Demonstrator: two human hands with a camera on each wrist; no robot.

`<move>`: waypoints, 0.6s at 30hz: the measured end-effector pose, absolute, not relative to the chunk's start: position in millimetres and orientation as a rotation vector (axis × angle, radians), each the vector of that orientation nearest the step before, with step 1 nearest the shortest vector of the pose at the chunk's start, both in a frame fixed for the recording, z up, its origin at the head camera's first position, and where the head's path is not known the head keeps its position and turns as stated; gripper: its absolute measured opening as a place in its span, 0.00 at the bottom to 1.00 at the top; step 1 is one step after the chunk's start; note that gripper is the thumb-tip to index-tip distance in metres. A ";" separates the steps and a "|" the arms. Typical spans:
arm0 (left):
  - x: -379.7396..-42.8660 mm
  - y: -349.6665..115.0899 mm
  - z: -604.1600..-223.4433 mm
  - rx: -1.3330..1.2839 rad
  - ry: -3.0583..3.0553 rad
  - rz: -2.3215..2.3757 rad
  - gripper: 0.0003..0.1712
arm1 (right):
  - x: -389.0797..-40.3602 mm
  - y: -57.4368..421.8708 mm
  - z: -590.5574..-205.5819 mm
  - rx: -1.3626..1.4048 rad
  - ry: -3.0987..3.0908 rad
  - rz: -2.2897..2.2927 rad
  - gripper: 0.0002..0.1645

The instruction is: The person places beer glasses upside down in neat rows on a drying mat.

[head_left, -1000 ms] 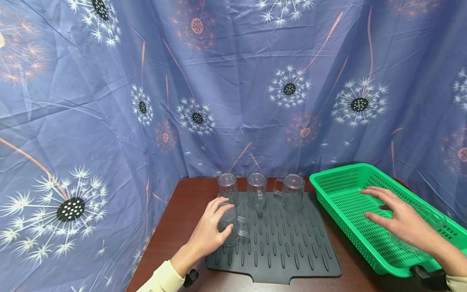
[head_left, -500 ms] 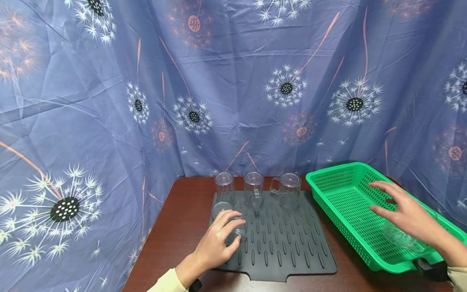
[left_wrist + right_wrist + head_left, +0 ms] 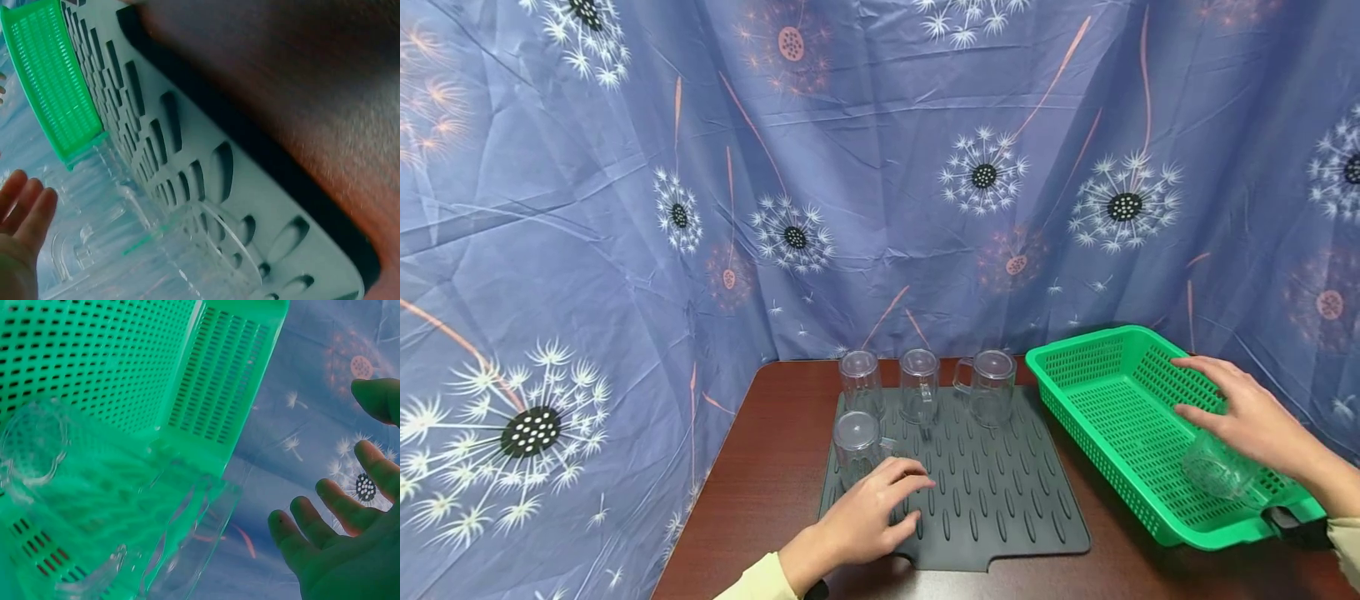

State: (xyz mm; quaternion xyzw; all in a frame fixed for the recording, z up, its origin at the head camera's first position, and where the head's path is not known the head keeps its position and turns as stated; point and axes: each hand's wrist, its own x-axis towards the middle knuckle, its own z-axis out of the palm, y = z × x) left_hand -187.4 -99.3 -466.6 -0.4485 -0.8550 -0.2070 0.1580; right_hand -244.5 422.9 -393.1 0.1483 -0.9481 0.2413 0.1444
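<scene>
My left hand (image 3: 876, 512) hovers over the front left of a grey drying mat (image 3: 992, 500), fingers relaxed and holding nothing. Just beyond it a clear glass mug (image 3: 856, 446) stands upside down, its handle toward the right. Behind that, a back row holds three more inverted mugs: a left one (image 3: 860, 379), a middle one (image 3: 919, 387) and a right one (image 3: 992, 387). Above the green basket (image 3: 1105, 467) is my right hand (image 3: 1255, 417), fingers spread and grasping nothing. Below it a glass mug (image 3: 94, 487) lies on its side in the basket, partly hidden by the hand in the head view.
The brown wooden table (image 3: 790, 425) carries the mat and, on its right, the basket. A blue curtain (image 3: 880, 167) with dandelion prints hangs right behind the table and along the left side.
My left hand has come away from the front-left mug, moving toward me and slightly right; the mug stays on the mat. My right hand has shifted slightly right over the basket.
</scene>
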 end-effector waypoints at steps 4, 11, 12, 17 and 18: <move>-185.3 -97.2 -472.3 -1.308 -2.571 -0.557 0.25 | -248.2 427.5 -394.7 0.451 -2.737 0.670 0.39; -185.5 -94.0 -481.7 -1.301 -2.709 -0.509 0.27 | -251.4 437.7 -397.9 0.454 -2.730 0.597 0.36; -186.0 -93.3 -482.5 -1.297 -2.725 -0.504 0.28 | -251.8 439.3 -398.4 0.451 -2.734 0.587 0.35; -188.8 -89.5 -487.3 -1.294 -2.834 -0.495 0.30 | -253.1 446.5 -403.9 0.423 -2.749 0.558 0.33; -189.2 -88.8 -488.8 -1.299 -2.851 -0.487 0.30 | -252.9 447.6 -405.6 0.418 -2.751 0.556 0.33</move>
